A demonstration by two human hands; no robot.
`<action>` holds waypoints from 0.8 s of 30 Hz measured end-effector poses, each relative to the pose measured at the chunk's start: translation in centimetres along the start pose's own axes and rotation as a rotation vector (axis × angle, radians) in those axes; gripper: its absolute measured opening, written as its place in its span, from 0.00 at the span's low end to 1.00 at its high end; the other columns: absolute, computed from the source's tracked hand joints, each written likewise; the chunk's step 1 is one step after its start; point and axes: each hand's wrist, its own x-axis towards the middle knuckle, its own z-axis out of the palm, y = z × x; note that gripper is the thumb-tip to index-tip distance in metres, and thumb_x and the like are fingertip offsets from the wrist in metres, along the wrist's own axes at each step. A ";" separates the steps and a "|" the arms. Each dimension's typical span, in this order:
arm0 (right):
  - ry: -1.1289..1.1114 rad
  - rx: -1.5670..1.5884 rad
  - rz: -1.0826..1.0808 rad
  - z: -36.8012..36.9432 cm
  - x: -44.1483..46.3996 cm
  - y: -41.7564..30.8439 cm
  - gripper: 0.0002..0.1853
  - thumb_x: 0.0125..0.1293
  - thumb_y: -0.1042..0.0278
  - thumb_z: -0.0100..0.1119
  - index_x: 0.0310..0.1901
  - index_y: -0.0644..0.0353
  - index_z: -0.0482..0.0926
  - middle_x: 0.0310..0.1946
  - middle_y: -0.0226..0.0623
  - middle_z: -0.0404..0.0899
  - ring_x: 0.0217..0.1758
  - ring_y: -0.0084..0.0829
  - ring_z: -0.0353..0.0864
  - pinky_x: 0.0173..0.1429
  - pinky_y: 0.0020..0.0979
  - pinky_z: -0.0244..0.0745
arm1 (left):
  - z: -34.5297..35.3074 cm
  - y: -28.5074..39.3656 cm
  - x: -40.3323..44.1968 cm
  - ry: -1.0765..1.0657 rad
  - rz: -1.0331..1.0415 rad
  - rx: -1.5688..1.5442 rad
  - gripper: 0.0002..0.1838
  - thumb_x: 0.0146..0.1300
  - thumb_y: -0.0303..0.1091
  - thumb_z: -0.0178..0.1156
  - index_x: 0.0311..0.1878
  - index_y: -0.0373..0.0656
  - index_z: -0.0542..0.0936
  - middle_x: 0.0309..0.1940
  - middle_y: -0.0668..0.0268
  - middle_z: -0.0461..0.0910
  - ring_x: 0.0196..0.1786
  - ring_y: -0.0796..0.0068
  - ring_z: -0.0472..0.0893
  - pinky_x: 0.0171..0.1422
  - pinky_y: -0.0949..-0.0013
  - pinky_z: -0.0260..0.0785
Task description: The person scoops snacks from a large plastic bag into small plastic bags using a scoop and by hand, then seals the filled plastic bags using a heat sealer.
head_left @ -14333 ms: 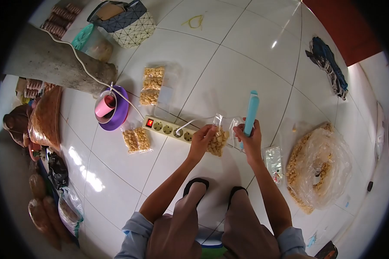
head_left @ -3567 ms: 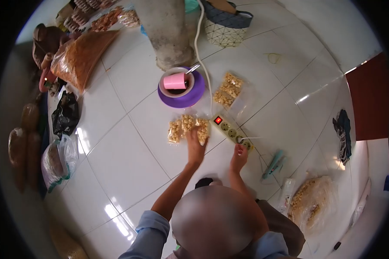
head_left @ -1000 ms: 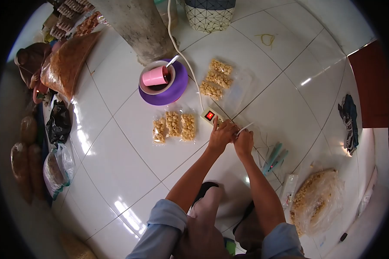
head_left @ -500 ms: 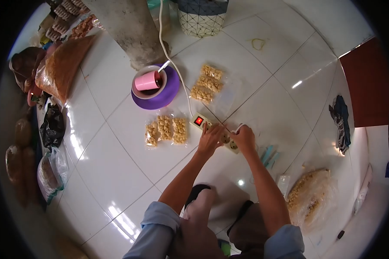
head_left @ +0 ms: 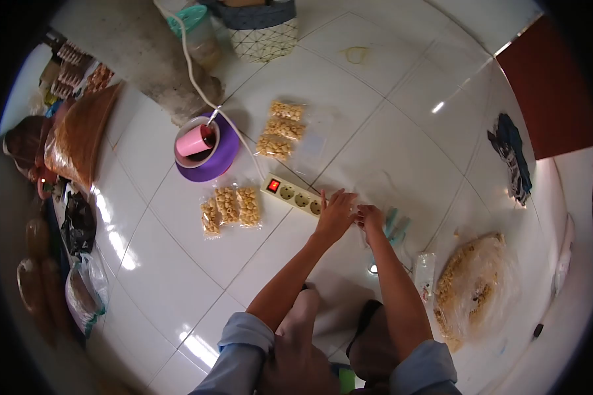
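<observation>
A cream power strip [head_left: 294, 195] with a glowing red switch and round sockets lies on the tiled floor. My left hand [head_left: 337, 216] is over its right end, fingers stretched out, hiding the last part of the strip. Close beside it, my right hand [head_left: 370, 218] is closed in a pinch; what it holds is hidden by the fingers. A faint thin cord or clear plastic lies just beyond this hand. Light-blue handled items [head_left: 396, 227], too blurred to name, lie right of my right hand.
Small snack packs [head_left: 227, 205] lie left of the strip, and more packs [head_left: 280, 128] beyond it. A purple plate [head_left: 225, 155] carries a bowl with a pink cup [head_left: 196, 141]. A large clear bag of snacks [head_left: 468, 289] lies at right. A concrete pillar [head_left: 145, 59] stands behind.
The view has shifted, so the floor items appear further left. Both hands have moved right along the strip, uncovering its sockets. The white piece visible at my right fingertips is now hidden.
</observation>
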 end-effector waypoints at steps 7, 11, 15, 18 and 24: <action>-0.051 -1.109 -0.652 -7.8 -6.7 -3.1 0.08 0.59 0.66 0.50 0.34 0.62 0.74 0.32 0.39 0.77 0.32 0.36 0.79 0.34 0.36 0.73 | -1.3 3.6 -2.1 -0.168 -0.009 -0.135 0.22 0.56 0.37 0.59 0.54 0.45 0.69 0.50 0.60 0.72 0.57 0.62 0.69 0.63 0.58 0.57; -0.062 -1.549 -0.854 -17.1 -13.8 -4.0 0.08 0.57 0.66 0.50 0.35 0.61 0.73 0.37 0.44 0.75 0.38 0.45 0.76 0.40 0.42 0.72 | -3.0 7.7 -4.6 -0.359 0.089 -0.230 0.19 0.58 0.37 0.57 0.52 0.42 0.70 0.47 0.59 0.74 0.49 0.63 0.75 0.53 0.64 0.67; 0.046 -1.077 -0.834 -28.1 -22.5 -3.8 0.06 0.55 0.69 0.51 0.30 0.60 0.75 0.29 0.46 0.76 0.35 0.44 0.77 0.39 0.40 0.71 | -4.3 13.5 -6.3 -0.476 0.189 -0.221 0.19 0.58 0.37 0.56 0.52 0.42 0.72 0.44 0.59 0.77 0.43 0.64 0.79 0.49 0.64 0.69; 0.237 -0.714 -0.774 -37.3 -26.5 -0.4 0.05 0.54 0.70 0.53 0.28 0.62 0.75 0.26 0.44 0.75 0.33 0.42 0.76 0.38 0.36 0.70 | -4.2 18.6 -6.9 -0.539 0.231 -0.244 0.19 0.58 0.37 0.57 0.52 0.42 0.72 0.44 0.59 0.77 0.43 0.65 0.78 0.49 0.66 0.69; 0.563 -0.503 -0.699 -46.0 -28.8 6.6 0.04 0.59 0.76 0.53 0.31 0.65 0.77 0.28 0.36 0.78 0.28 0.27 0.78 0.30 0.26 0.76 | -1.8 25.8 -4.9 -0.655 0.336 -0.206 0.18 0.59 0.37 0.56 0.52 0.42 0.72 0.41 0.62 0.78 0.40 0.68 0.79 0.45 0.69 0.70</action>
